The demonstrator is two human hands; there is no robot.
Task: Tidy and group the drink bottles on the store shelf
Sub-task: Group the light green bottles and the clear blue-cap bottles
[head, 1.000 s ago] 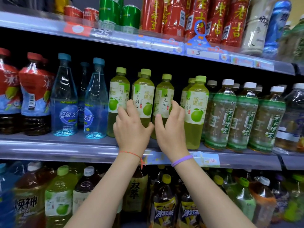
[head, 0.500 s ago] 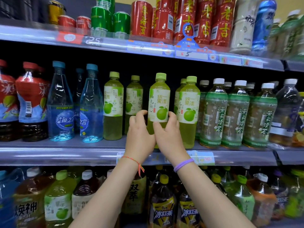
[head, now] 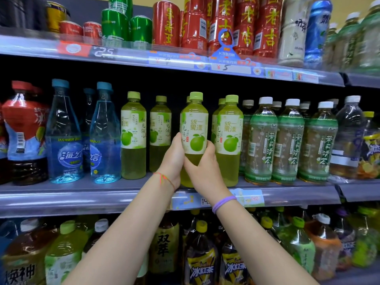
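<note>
Clasping the green pomelo bottle (head: 194, 128) low, left hand (head: 172, 161) and right hand (head: 202, 168) share one upright grip

A green-capped bottle (head: 194, 128) carries a label reading 统一果漾 and 柚见倾心, as do its neighbours. Blue bottles (head: 65, 138) read 海之言; white-capped tea bottles (head: 261, 140) read 茉莉清茶. Red cans (head: 244, 25) show 王老吉. Upper shelf tags (head: 103, 52) show 2.5 and ¥5. Lower-shelf bottles (head: 201, 264) read 冰红茶 and 双萃.
</note>
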